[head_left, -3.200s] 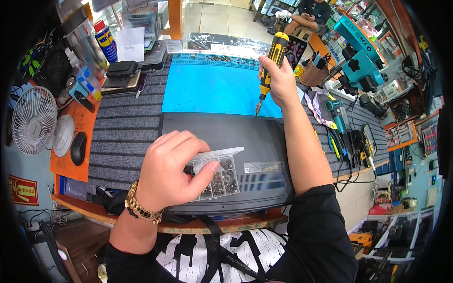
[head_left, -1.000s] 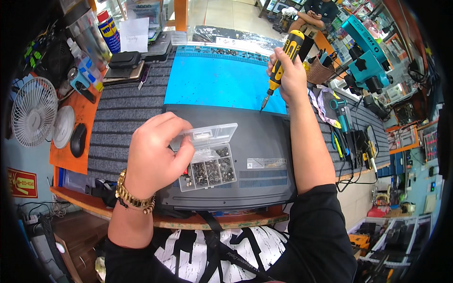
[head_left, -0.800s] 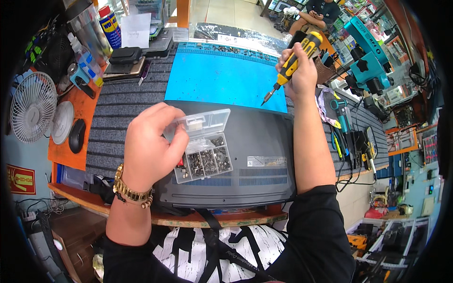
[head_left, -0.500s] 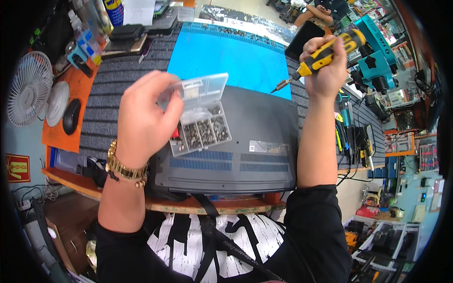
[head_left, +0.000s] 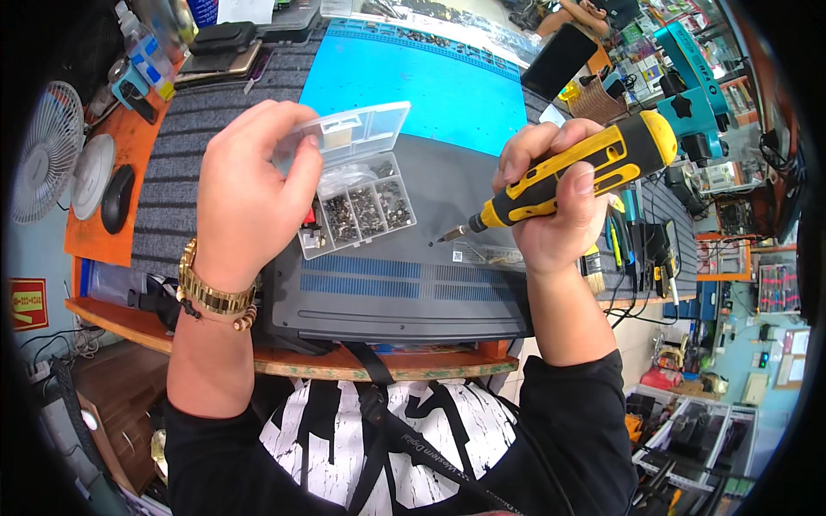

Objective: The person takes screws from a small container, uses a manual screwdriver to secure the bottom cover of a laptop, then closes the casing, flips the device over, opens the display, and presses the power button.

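My left hand (head_left: 254,181) pinches the raised clear lid (head_left: 366,129) of a plastic box (head_left: 379,202), whose compartments hold small screws and bits of hardware. The box is over a grey laptop (head_left: 361,314), which lies bottom-up on the bench. My right hand (head_left: 555,215) grips a yellow-and-black screwdriver (head_left: 615,155); its tip points down-left at a small screw hole in the laptop's underside, just right of the box. I cannot tell whether the tip touches it.
A blue mat (head_left: 404,77) lies behind the laptop. A fan (head_left: 47,150) and mouse (head_left: 117,198) stand left. Cabled tools (head_left: 658,249) and a teal microscope stand (head_left: 688,103) are right. A seated person (head_left: 572,17) is beyond the bench.
My right hand has moved down and nearer, tilting the screwdriver toward horizontal, its tip now beside the box. My left hand and box appear higher in the picture, with the lid still held up.
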A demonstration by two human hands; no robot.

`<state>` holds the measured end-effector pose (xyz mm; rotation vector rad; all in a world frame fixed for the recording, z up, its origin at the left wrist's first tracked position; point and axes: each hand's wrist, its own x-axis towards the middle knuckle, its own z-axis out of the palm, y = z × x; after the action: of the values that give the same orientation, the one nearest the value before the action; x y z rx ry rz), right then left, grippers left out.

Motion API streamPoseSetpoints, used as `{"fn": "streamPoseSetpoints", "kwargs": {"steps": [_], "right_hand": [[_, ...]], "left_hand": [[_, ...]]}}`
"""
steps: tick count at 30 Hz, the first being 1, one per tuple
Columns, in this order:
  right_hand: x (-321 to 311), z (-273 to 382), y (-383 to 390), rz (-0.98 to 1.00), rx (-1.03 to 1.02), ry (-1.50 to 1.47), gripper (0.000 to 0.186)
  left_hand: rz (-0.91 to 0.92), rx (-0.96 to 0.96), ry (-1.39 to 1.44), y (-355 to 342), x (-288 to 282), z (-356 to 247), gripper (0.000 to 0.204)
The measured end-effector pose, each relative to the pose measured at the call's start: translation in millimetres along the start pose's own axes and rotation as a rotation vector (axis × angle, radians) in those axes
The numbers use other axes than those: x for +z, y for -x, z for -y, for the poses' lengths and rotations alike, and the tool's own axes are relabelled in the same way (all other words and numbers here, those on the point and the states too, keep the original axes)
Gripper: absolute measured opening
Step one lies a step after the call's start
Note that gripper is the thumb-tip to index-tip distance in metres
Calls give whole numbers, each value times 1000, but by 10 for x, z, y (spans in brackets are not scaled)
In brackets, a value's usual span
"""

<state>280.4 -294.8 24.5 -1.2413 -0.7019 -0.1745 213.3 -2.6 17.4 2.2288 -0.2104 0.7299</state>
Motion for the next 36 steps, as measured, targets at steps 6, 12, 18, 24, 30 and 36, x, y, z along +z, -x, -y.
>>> {"fn": "streamPoseSetpoints", "kwargs": {"steps": [6,12,18,24,30,36], "right_hand": [[58,-45,66,11,35,-28,43],[95,-100,100,45,45,-6,40],[136,-113,148,99,-33,-32,42],[181,-134,138,253,-185,-23,54],[177,-58,89,423,-252,194,56],[165,-155,52,425,-340,153,58]], "left_hand": [[13,-6,3,-2,-11,-3,12],[20,-10,-2,-9,-22,-31,12],[-3,-29,17,-22,-15,-58,11],[-12,-13,19,-24,-4,-48,11],[-12,-24,47,-18,-3,-40,12],[15,-45,29,-8,-18,-15,15]]}}
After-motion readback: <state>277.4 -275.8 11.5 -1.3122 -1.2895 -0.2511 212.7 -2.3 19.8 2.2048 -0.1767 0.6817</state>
